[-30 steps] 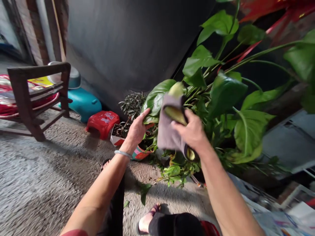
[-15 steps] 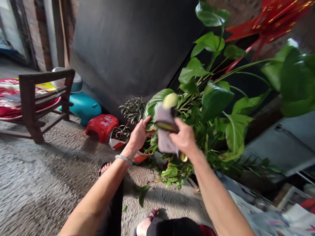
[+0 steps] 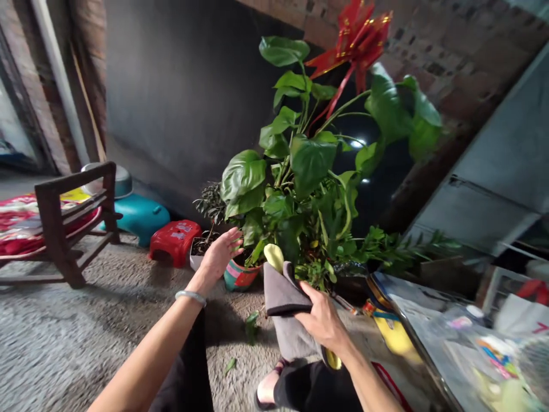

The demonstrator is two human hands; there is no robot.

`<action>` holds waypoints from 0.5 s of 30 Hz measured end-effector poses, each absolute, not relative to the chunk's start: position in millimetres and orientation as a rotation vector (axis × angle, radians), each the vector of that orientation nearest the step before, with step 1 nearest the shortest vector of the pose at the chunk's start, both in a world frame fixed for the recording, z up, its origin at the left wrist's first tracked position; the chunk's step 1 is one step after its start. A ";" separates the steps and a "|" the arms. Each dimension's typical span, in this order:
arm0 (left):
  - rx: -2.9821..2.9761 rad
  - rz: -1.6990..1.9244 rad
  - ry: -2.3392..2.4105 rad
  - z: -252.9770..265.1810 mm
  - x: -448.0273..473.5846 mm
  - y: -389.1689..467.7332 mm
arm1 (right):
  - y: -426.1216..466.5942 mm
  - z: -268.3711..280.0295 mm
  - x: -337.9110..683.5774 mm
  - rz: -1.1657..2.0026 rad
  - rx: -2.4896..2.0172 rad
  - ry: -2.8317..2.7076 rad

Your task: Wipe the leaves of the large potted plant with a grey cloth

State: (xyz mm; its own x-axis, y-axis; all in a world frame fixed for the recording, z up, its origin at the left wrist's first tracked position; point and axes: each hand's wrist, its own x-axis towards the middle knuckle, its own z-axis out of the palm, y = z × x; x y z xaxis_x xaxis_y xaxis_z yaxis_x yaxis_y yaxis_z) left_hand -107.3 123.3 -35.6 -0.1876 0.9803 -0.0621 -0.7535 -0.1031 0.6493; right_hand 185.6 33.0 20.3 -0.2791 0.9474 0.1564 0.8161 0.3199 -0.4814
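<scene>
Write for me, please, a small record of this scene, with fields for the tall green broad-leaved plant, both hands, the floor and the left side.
Plant: tall green broad-leaved plant, with a shiny red ribbon bow near its top
Left hand: open, holding nothing, near the lower leaves; contact cannot be told
Right hand: grips a folded grey-and-yellow cloth
Floor: rough grey floor with a small loose green leaf
Left side of view: dark brown wooden chair, low red plastic stool
</scene>
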 end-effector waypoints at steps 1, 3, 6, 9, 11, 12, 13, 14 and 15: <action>0.498 1.632 0.661 -29.2 -98.7 119.0 | 26.8 23.0 195.2 0.425 -1.566 -2.142; 0.612 1.577 0.646 -13.2 -80.1 110.5 | 12.3 35.3 212.7 0.449 -1.512 -2.058; 0.821 1.505 0.617 12.2 -52.5 99.9 | -12.3 67.1 238.7 0.497 -1.397 -1.885; 0.991 1.470 0.608 32.1 -29.1 93.3 | -33.1 95.8 264.3 0.448 -1.350 -1.650; 1.069 1.460 0.628 43.8 -15.0 91.7 | -41.5 102.7 278.1 0.440 -1.336 -1.545; 1.102 1.457 0.643 50.6 -7.8 92.1 | -43.8 101.8 283.7 0.452 -1.332 -1.525; 1.132 1.454 0.657 58.4 0.0 93.5 | -44.8 98.6 288.4 0.465 -1.336 -1.519; 1.155 1.453 0.665 67.8 8.7 96.0 | -44.4 94.1 292.5 0.465 -1.348 -1.510; 1.171 1.455 0.671 78.7 18.5 100.0 | -42.8 89.5 296.2 0.451 -1.365 -1.490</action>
